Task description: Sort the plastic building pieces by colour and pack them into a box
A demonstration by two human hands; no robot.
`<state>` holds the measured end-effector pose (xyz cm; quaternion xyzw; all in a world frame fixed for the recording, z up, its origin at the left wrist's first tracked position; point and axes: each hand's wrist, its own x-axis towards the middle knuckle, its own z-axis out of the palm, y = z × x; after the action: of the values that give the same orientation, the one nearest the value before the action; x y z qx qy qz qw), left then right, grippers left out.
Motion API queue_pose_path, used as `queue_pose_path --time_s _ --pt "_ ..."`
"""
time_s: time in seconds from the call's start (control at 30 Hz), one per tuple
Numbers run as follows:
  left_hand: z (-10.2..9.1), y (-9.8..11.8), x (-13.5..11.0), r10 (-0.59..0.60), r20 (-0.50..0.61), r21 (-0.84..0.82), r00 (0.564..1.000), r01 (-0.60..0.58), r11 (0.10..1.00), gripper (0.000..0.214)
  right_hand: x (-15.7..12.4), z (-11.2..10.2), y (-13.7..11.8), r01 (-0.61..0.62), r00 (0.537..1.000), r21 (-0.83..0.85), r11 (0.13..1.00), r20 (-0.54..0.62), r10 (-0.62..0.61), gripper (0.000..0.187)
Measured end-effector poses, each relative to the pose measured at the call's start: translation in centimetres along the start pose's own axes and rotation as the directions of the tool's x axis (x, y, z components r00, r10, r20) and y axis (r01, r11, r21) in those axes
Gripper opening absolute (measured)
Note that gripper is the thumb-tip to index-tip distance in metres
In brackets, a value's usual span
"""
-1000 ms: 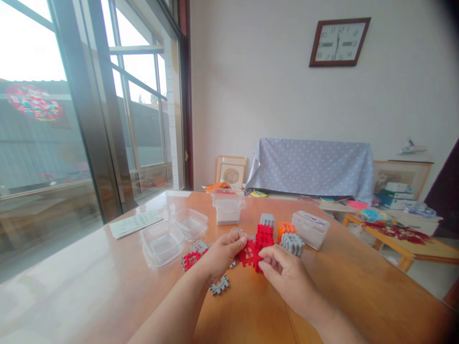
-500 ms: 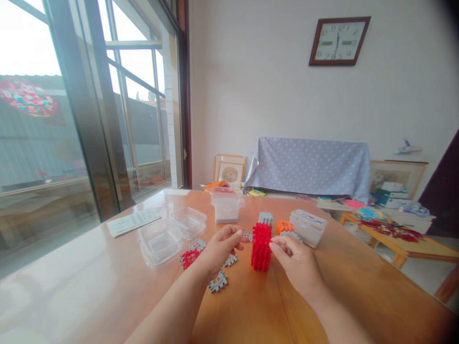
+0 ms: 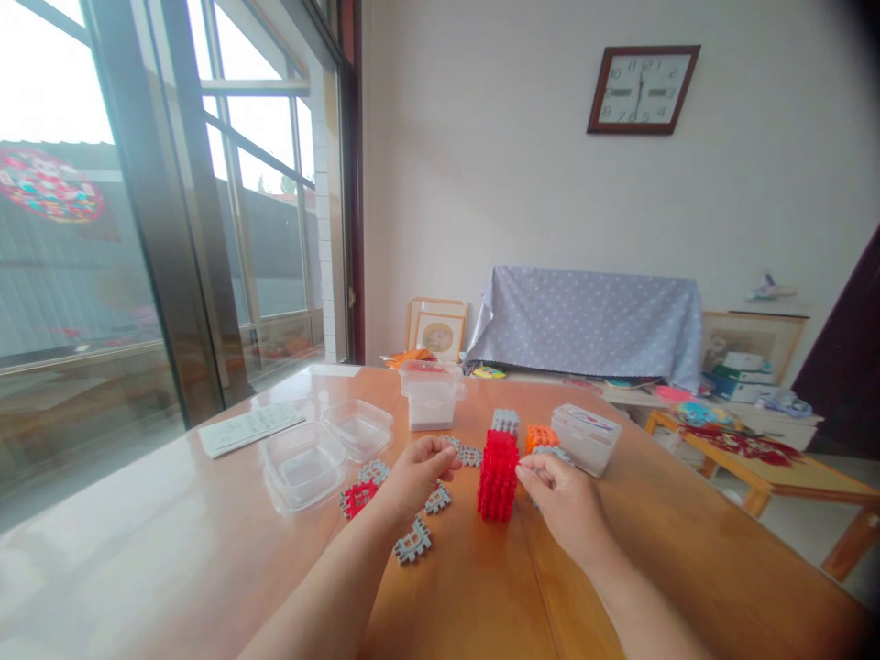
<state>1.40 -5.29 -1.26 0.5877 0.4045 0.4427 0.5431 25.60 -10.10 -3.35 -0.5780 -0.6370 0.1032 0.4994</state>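
Observation:
A tall red stack of interlocking plastic building pieces [image 3: 498, 477] stands upright on the table. My right hand [image 3: 567, 500] is at its right side, thumb and finger pinched together at the stack's edge. Left of the stack and apart from it is my left hand [image 3: 421, 477], its fingers curled closed with nothing visible in them. Flat grey notched pieces [image 3: 412, 541] lie below and beside my left hand, and a red notched piece [image 3: 358, 500] lies behind that forearm. A grey stack [image 3: 506, 422] and an orange stack [image 3: 543, 437] stand behind the red one.
An open clear plastic box [image 3: 302, 477] and its lid [image 3: 357, 426] lie at the left, near a paper booklet [image 3: 251, 429]. Another clear container [image 3: 432, 408] stands at the back. A lidded clear box [image 3: 587, 440] stands at the right on the wooden table [image 3: 467, 605].
My left hand has drawn slightly left, away from the red stack, and its fingers are more curled. My right hand stays at the stack's right side. The view has shifted a little.

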Motion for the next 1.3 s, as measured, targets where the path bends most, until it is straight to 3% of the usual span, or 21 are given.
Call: queue_pose_path --time_s 0.3,0.43,0.5,0.6,0.7,0.83,1.03,1.3 --pt "-0.3 0.4 0.4 0.024 -0.083 0.031 0.996 -0.021 0.999 0.032 0.1 -0.1 0.1 -0.030 0.999 -0.030 0.999 -0.012 0.030 0.036" --pt "-1.5 -0.6 1.5 0.144 -0.195 0.284 0.970 -0.084 0.955 0.023 -0.1 -0.4 -0.5 -0.035 0.999 0.004 0.999 -0.040 0.035 0.038" --pt "-1.9 -1.2 1.8 0.238 -0.197 0.520 0.951 -0.104 0.848 0.019 -0.2 -0.5 -0.9 -0.022 0.998 0.009 1.000 -0.054 0.022 0.037" --pt "-1.9 -2.1 1.8 0.306 -0.057 0.801 0.950 -0.139 0.582 0.020 -0.4 -0.6 -1.3 -0.014 0.998 0.016 1.000 -0.053 0.015 0.036" --pt "-1.3 -3.0 1.6 0.282 0.043 0.910 0.958 -0.154 0.384 0.023 -0.6 -0.5 -1.5 -0.009 0.999 0.034 0.999 -0.051 0.010 0.035" --pt "-1.0 -4.0 1.8 0.257 0.016 0.960 0.966 -0.087 0.267 0.018 -0.7 -0.4 -1.7 -0.006 0.999 0.042 0.999 -0.044 0.008 0.034" --pt "-1.6 -3.9 2.2 0.244 -0.016 0.979 0.970 -0.034 0.199 0.018 -0.8 -0.5 -1.9 -0.004 1.000 0.051 0.999 -0.023 0.005 0.035" --pt "-1.9 -3.3 2.2 0.228 -0.017 0.977 0.973 -0.032 0.211 0.018 -0.9 -0.5 -1.8 -0.022 0.999 0.058 0.998 -0.022 0.024 0.035"
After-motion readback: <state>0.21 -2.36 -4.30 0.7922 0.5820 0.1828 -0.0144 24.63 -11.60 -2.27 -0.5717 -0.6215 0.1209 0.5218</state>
